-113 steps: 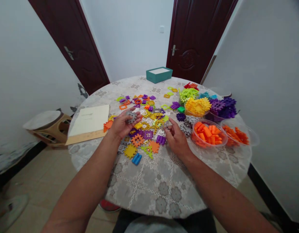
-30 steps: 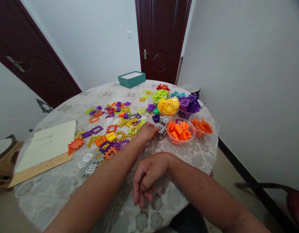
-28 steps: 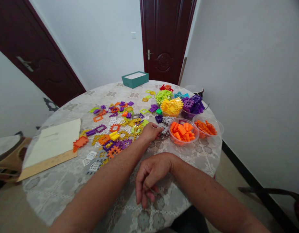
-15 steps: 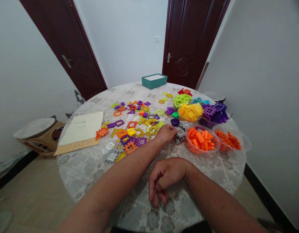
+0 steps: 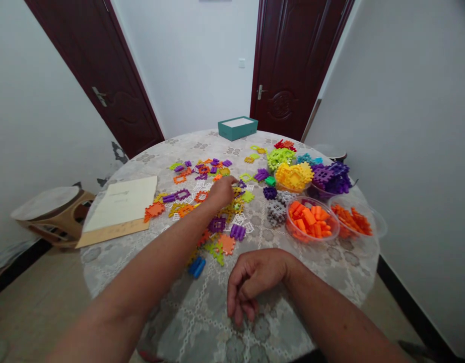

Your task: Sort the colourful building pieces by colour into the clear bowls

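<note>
Plastic pieces (image 5: 217,225) in purple, orange, yellow, white and green lie scattered across the middle of the worktop (image 5: 194,312), which wears a grey flowered cloth. My left grip (image 5: 221,193) is stretched out over the thick of them, back of the hand towards me; my fingers are mostly hidden, so I cannot tell whether they are pinched on a piece or parted. Close to the fingertips sits a small purple piece (image 5: 241,184), and a yellow-green square (image 5: 248,196) lies just to the right of them. Nearer me are a purple ribbed block (image 5: 238,232), an orange square (image 5: 227,244) and a blue ribbed block (image 5: 197,267), the last beside my left forearm. My right grip (image 5: 251,282) hangs from a bent wrist near the front edge, slack, its fingers half curled and apart from the thumb. Over on the right, grey pieces (image 5: 276,212) lie just beside a clear tub (image 5: 333,233) of orange blocks, with a yellow heap (image 5: 293,176) and a dark purple heap (image 5: 330,177) behind. A green box (image 5: 238,132) stands at the far edge; a cream sheet (image 5: 121,201) lies on the left.
</note>
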`<state>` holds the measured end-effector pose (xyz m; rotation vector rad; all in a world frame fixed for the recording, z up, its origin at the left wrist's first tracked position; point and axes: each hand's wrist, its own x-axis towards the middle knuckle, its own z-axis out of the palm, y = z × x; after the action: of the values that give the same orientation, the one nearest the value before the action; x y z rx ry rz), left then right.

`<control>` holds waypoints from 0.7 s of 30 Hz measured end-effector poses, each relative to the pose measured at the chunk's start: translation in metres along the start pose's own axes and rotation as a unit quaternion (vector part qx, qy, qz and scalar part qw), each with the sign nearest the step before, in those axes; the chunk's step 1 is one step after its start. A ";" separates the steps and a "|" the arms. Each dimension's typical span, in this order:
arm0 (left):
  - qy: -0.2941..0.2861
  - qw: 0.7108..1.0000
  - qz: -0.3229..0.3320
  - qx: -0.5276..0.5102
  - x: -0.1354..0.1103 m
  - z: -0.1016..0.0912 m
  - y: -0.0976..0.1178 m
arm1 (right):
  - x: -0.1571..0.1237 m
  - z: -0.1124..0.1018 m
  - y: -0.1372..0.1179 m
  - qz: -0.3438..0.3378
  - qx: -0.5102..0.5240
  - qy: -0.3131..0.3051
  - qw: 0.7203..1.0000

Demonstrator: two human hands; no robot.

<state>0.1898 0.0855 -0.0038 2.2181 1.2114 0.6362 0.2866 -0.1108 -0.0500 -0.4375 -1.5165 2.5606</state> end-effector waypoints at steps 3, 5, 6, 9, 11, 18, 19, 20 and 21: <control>-0.015 0.997 0.011 0.079 0.017 -0.009 -0.023 | 0.004 -0.003 0.004 0.013 0.006 -0.002 1.000; -0.026 0.992 0.021 0.120 0.024 -0.006 -0.032 | 0.005 -0.004 0.005 0.021 0.009 0.005 1.000; -0.033 0.990 0.026 0.138 0.026 -0.003 -0.035 | 0.006 -0.005 0.006 0.024 0.009 0.009 1.000; -0.053 0.981 0.031 0.183 0.029 0.004 -0.041 | 0.006 -0.004 0.009 0.032 0.013 0.018 0.999; -0.061 0.976 0.028 0.207 0.029 0.007 -0.042 | 0.007 -0.004 0.012 0.032 0.014 0.020 0.999; -0.043 0.966 0.032 0.251 0.010 -0.006 -0.039 | 0.004 -0.002 0.018 0.002 0.010 0.038 0.999; -0.033 0.966 0.033 0.254 0.005 -0.010 -0.038 | 0.003 -0.001 0.017 -0.001 0.011 0.040 0.999; -0.023 0.966 0.033 0.256 -0.002 -0.015 -0.037 | 0.001 0.000 0.016 -0.004 0.011 0.043 0.999; -0.012 0.966 0.033 0.257 -0.009 -0.020 -0.036 | -0.001 0.001 0.014 -0.006 0.010 0.050 0.999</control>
<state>0.1512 0.0980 -0.0137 2.6865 1.4178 0.3402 0.2873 -0.1188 -0.0619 -0.5434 -1.4534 2.5027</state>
